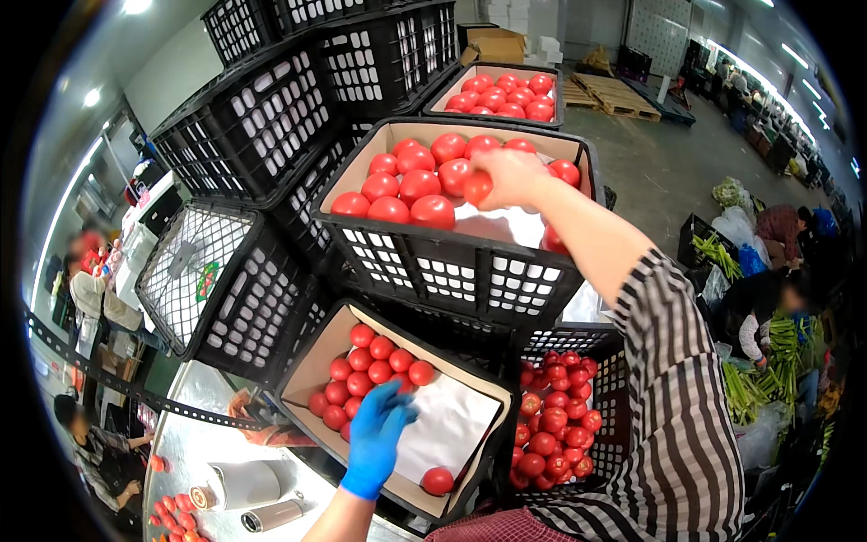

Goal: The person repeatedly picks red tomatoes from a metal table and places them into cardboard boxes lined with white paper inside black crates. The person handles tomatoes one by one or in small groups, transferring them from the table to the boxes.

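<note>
My bare right hand (508,177) grips a red tomato (477,188) inside the upper black plastic crate (433,237), which is lined with cardboard and white paper and holds rows of tomatoes. My left hand (379,430), in a blue glove, hovers over the lower lined crate (305,389), beside its cluster of tomatoes (360,383). Its fingers are apart, and no tomato shows in it, though the palm side is partly hidden. One lone tomato (437,481) lies on the white paper in that crate's near corner.
A deep black crate of loose tomatoes (613,420) stands at the lower right. Stacked crates (250,129) rise at left. A steel table (203,400) bears a white cylinder (247,484), a metal flask (272,516) and tomatoes. People work at both sides, some beside green vegetables (779,366).
</note>
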